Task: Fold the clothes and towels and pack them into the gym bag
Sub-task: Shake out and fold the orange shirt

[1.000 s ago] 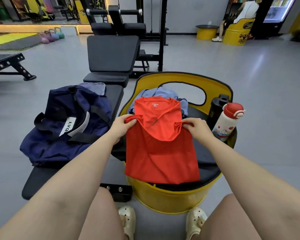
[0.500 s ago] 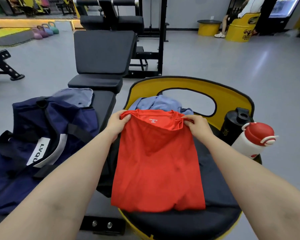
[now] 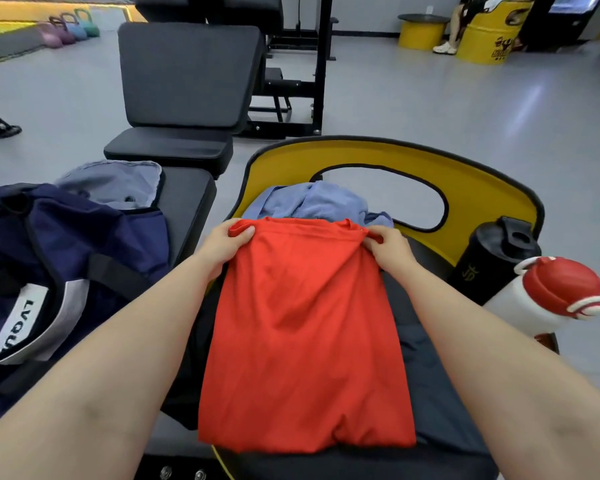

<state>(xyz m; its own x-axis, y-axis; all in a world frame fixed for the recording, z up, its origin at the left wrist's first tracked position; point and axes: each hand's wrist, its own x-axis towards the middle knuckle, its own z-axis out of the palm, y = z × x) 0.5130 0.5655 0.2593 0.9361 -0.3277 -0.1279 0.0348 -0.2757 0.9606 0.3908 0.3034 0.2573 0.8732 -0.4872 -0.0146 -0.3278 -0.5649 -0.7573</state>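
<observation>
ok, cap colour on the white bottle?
Red, on the white bottle at the right edge of the head view.

We see just two bare forearms coming in from the bottom corners w/ both hands: left hand (image 3: pixel 224 245), right hand (image 3: pixel 390 249). No sleeves in view on either arm, and nothing worn at the wrists or on the fingers (image 3: pixel 246 233) that we can make out, i.e. no watch, band, ring or glove. Nails look short & plain, though detail there is a bit soft; the rest of the body sits outside the view.
</observation>
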